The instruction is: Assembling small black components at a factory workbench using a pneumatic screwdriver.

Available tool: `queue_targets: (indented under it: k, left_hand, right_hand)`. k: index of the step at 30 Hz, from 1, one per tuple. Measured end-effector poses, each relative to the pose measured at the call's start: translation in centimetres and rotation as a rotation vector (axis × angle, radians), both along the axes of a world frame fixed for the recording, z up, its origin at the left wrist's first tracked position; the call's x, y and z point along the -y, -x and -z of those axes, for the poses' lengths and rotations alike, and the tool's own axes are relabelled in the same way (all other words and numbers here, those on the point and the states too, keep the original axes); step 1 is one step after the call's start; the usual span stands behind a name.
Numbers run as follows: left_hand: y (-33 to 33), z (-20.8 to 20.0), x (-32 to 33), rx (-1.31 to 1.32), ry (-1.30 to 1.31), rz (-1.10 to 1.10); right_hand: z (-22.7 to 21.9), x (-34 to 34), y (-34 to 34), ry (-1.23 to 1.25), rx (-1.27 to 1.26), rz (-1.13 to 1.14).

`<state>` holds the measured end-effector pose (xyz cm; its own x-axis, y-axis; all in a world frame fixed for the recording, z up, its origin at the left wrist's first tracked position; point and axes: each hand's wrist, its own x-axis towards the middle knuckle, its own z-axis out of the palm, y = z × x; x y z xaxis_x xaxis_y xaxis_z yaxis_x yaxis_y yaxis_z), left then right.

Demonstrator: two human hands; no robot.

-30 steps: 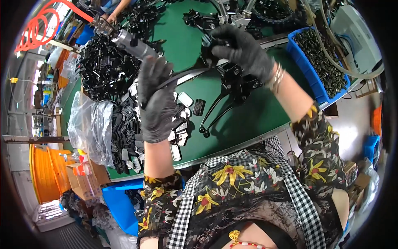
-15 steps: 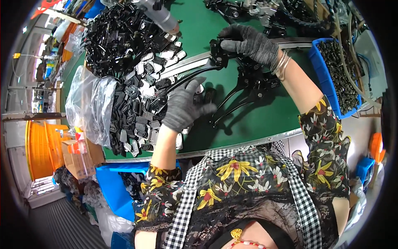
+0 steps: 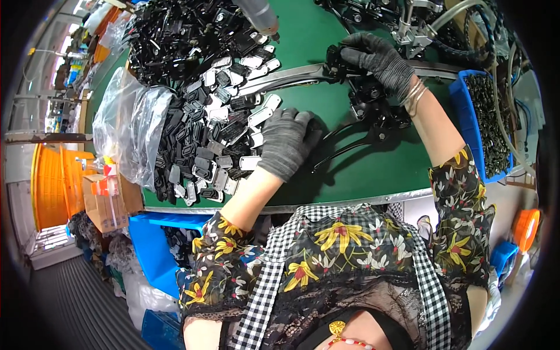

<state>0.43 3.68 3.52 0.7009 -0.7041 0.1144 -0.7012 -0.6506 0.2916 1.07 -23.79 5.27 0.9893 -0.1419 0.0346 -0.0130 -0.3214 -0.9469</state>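
My left hand point(image 3: 286, 143), in a grey knit glove, rests palm down on the green table point(image 3: 373, 169) at the edge of a heap of small black and silver flat parts point(image 3: 216, 134). Whether its fingers pinch a part is hidden. My right hand point(image 3: 379, 58), also gloved, grips a black brake lever assembly point(image 3: 338, 61) with a long silver lever point(image 3: 280, 79) pointing left. Several finished black levers point(image 3: 373, 125) lie just below that hand.
A clear plastic bag point(image 3: 131, 128) lies at the left of the table. A blue bin point(image 3: 487, 122) of small dark parts stands at the right. A grey power tool point(image 3: 259, 14) hangs above. An orange spool point(image 3: 49, 186) and blue crates point(image 3: 154, 245) sit below the table's edge.
My left hand has dropped from the silver lever down to the pile of small parts. My right hand keeps its hold on the lever assembly.
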Motion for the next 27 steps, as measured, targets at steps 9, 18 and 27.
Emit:
queue_targets:
  k: [9,18,27]
  left_hand:
    - [1.1,-0.9,-0.6,0.135,-0.095,0.011]
    - [1.6,-0.5,-1.7,0.102,-0.16,-0.033]
    - [-3.9,-2.1,-2.3,-0.101,0.736,-0.396]
  right_hand:
    - [0.7,1.2,-0.6,-0.078,-0.029,-0.013]
    - [0.4,1.9,-1.0,0.046,-0.089,0.001]
    - [0.2,1.8,-1.4,0.001,-0.242,-0.006]
